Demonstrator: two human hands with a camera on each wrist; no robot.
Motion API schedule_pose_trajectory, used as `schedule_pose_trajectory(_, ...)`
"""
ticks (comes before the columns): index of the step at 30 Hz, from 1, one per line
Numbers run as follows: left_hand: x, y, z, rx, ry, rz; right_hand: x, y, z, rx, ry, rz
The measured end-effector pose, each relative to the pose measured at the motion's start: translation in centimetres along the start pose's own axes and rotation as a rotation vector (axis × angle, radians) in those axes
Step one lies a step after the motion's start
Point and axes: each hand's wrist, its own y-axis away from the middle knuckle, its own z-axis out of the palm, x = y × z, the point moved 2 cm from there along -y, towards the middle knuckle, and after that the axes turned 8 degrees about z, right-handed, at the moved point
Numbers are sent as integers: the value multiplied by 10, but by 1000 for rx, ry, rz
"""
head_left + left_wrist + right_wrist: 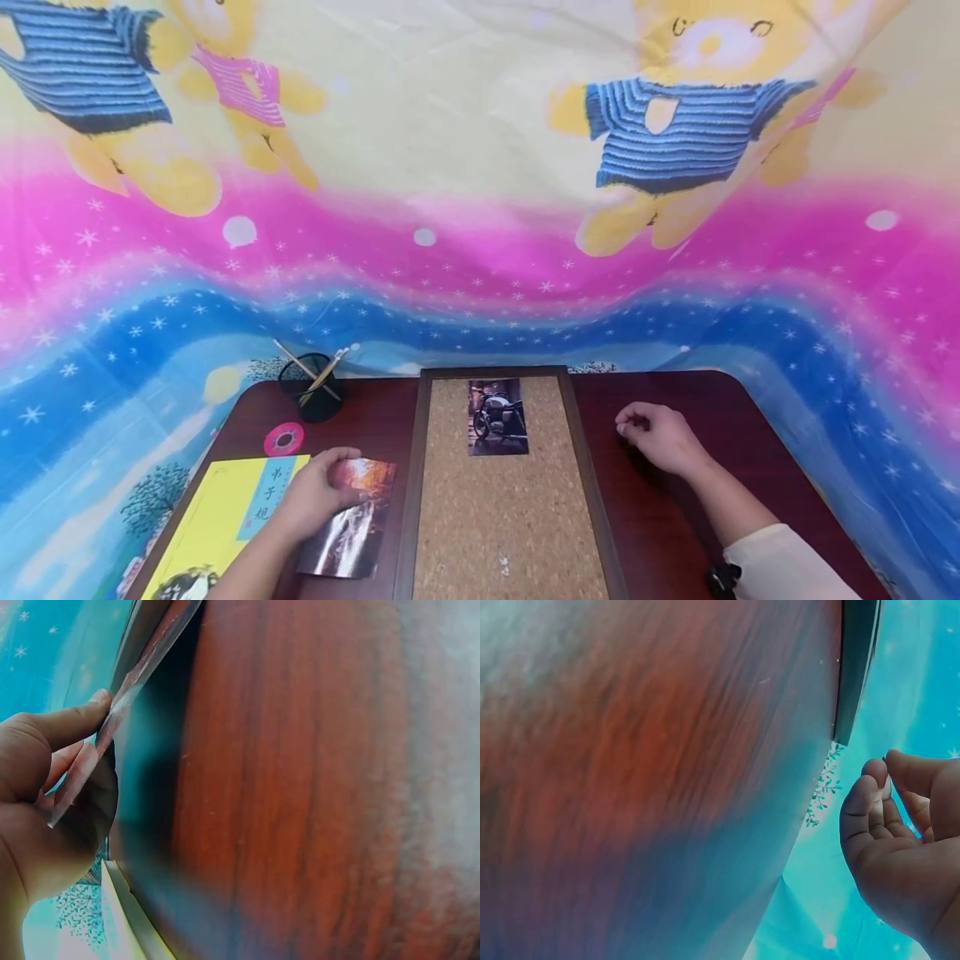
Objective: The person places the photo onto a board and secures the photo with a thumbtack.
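My left hand [315, 496] pinches a glossy photo print [348, 533] with orange and dark tones at its edge, thumb on one face and fingers behind. In the left wrist view the print [112, 720] is tilted, seen nearly edge-on, above the table. On the right, above the table, my right hand [660, 437] has curled fingers, with thumb and forefinger together. A tiny pale thing with a dark tip [886, 757] seems to be between them; its kind is too small to tell. Between the hands lies a framed cork board [517, 508] bearing a motorcycle photo [498, 417] near its top.
A yellow book [225, 500] lies left, partly under my left forearm. Beyond it are a pink tape roll [284, 438] and a black mesh pen holder [322, 400] with brushes. Small whitish bits [505, 567] show on the lower cork. A printed curtain [480, 208] encloses the dark red table [630, 517].
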Motion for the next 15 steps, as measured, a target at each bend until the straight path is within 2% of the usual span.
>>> schedule_pose_trajectory(6,3,2,-6,-63,185,-57,-5,4,-1,-7,-11,-16)
schedule_pose_trajectory(11,2,3,-9,-117,369,-60,-8,4,-1,-6,-4,-45)
schedule_pose_trajectory(15,2,2,-11,-149,467,-61,-9,4,-1,-4,-2,-55)
